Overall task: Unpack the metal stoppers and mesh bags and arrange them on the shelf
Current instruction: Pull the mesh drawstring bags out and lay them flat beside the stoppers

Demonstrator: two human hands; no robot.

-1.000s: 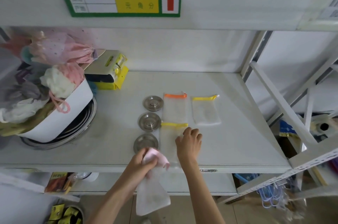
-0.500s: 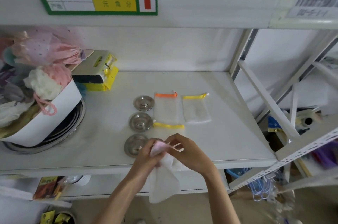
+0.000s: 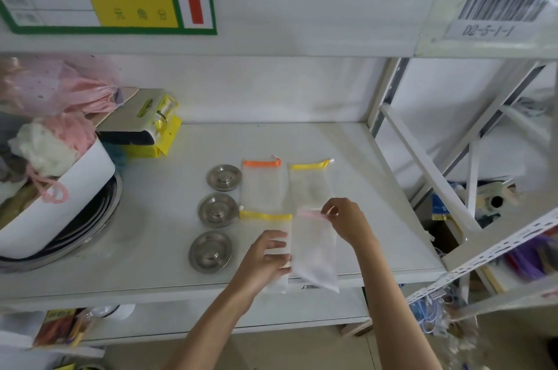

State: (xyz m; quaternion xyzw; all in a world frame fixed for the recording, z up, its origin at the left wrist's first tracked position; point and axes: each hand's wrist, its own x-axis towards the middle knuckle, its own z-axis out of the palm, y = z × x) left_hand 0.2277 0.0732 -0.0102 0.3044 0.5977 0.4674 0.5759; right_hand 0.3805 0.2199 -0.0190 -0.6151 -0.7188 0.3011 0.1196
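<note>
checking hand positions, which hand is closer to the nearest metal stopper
Left. The left hand sits just right of the front stopper, on the mesh bags' lower edge. The right hand is farther right, pinching the pink-trimmed bag at its top.

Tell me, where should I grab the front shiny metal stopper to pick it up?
Pinch the raised knob in the middle of the front metal stopper, coming straight down from above. The disc lies flat on the shelf, so its thin rim is hard to get fingers under, while the knob sticks up.
</note>
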